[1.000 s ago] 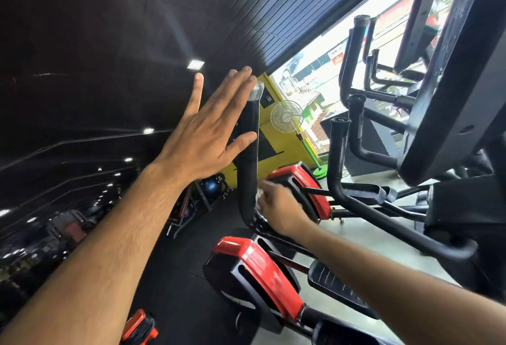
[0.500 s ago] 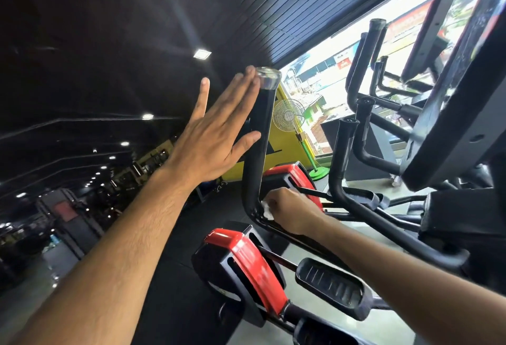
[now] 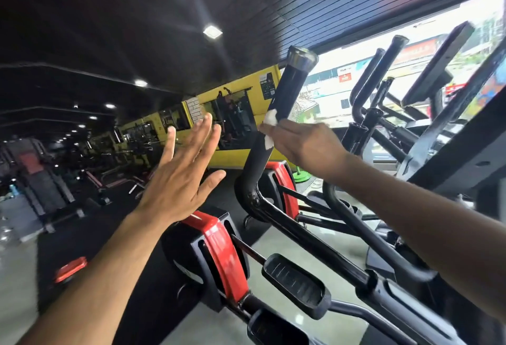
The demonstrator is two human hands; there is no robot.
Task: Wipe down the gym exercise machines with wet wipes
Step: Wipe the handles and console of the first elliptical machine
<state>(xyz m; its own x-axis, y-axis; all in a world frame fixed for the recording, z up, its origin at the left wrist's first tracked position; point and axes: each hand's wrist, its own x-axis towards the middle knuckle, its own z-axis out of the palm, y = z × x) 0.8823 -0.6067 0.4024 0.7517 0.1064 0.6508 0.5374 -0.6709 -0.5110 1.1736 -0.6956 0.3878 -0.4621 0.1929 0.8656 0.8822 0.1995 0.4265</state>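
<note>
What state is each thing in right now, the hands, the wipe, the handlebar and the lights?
Left hand: open, fingers straight, touching nothing.
Right hand: wrapped round the handlebar, pressing the wipe to it.
Wet wipe: crumpled, white, mostly hidden under the fingers.
Handlebar: tilted, black grip, shiny end cap.
Ceiling lights: on.
Foot pedal: unoccupied.

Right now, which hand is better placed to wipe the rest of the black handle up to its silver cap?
The right hand. It already grips the white wipe around the black handle, below the silver cap. The left hand is open, apart from the handle, and holds nothing.
</note>
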